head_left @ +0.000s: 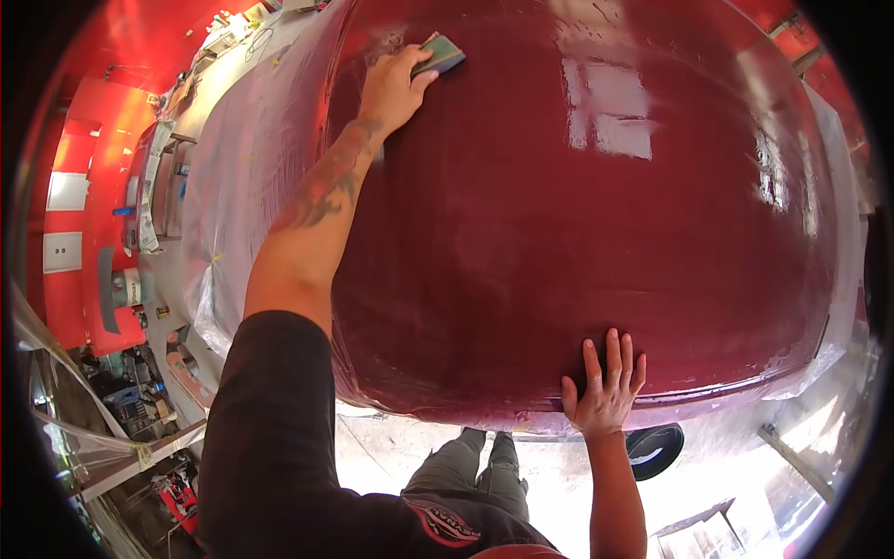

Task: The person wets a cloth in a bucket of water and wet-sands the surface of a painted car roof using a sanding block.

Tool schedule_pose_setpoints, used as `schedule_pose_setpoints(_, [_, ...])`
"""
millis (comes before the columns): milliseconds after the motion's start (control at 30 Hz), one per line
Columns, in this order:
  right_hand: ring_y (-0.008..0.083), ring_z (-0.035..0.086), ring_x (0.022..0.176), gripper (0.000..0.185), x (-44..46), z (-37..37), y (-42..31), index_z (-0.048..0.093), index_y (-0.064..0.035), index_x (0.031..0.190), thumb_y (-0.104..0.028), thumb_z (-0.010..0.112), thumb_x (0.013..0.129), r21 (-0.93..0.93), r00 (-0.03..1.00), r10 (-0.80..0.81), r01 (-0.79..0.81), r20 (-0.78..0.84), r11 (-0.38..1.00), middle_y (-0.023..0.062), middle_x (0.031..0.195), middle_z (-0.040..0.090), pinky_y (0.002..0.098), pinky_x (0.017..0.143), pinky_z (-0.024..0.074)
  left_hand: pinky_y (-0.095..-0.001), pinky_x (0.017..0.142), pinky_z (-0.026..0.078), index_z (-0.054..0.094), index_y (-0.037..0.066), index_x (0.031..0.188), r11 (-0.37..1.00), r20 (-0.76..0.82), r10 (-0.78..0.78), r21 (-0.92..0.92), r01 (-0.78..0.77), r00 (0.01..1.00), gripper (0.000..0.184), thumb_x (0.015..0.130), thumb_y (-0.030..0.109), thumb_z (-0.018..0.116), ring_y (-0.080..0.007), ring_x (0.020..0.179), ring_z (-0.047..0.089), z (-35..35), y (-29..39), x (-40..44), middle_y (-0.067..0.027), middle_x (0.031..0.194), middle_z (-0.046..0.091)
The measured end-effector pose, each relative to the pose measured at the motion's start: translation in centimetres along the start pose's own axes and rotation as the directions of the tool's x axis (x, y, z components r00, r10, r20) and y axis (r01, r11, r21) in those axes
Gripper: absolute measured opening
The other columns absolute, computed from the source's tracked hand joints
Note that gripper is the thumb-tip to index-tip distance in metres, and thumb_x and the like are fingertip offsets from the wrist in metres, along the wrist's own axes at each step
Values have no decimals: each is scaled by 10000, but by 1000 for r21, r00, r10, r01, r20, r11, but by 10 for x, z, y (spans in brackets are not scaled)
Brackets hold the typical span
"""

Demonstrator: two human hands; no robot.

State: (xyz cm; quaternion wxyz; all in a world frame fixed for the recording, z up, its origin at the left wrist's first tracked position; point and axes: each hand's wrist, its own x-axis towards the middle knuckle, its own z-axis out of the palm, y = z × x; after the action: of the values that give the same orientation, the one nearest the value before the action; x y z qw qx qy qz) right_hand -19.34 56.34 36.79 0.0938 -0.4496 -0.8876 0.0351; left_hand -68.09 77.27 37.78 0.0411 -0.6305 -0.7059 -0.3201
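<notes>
A large dark red car panel (521, 233), glossy and wet-looking in places, fills the middle of the head view. My left hand (396, 86) reaches to its far left part, fingers closed on a green and dark grey sanding block (440, 54) that rests on the surface. The block's underside is hidden. Near the panel's front edge, my right hand (605, 387) lies flat with its fingers spread and holds nothing. Window reflections show on the panel's right half.
Clear plastic sheeting (247, 158) covers what lies left of the panel. A black round tub (655, 451) stands on the floor behind my right wrist. Tools and boxes crowd a shelf (135, 466) at lower left. Red walls (88, 298) rise at the left.
</notes>
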Motion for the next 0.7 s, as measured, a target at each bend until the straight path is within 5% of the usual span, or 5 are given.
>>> schedule_pose_setpoints(100, [337,355,1445,587,1,0,-1,484,-229,1456,-459,556,920,22,1000,15,-15,-1,1000,125,1553,400,582,1178,161,-462,834,510,642,83,1184,999,-110,39,31,-36,993,341,872,192,725,-368,934,644,8,11,-7,-138,1034,699])
schedule_pose_setpoints(333, [318,326,1460,640,2,-3,-1,488,-263,1449,-443,649,856,60,999,28,-29,19,998,101,1573,370,591,1170,179,-437,1010,408,646,123,1179,968,272,248,-96,-230,930,395,810,166,778,-280,1203,568,-64,130,-228,-90,1354,593])
schedule_pose_setpoints(467, [301,318,1467,647,2,-4,-1,494,-272,1442,-451,669,845,67,999,37,-40,37,997,92,1580,361,587,1173,172,-410,982,452,669,96,1136,928,184,364,-159,-338,913,342,816,148,778,-279,1166,587,-29,99,-120,-99,1308,628])
schedule_pose_setpoints(600, [285,302,1478,637,1,-4,-1,496,-274,1441,-450,669,854,95,998,48,-51,35,994,79,1586,357,569,1183,156,-437,888,491,636,48,1209,996,121,81,34,-86,989,343,896,172,702,-357,1031,618,33,65,40,-154,1167,681])
schedule_pose_setpoints(700, [282,290,1483,638,3,-8,-2,497,-272,1441,-462,667,856,81,996,49,-55,76,995,78,1593,347,565,1186,148,-446,888,491,636,72,1196,999,110,-1,46,-4,994,338,885,181,709,-364,1028,616,43,80,21,-142,1163,676])
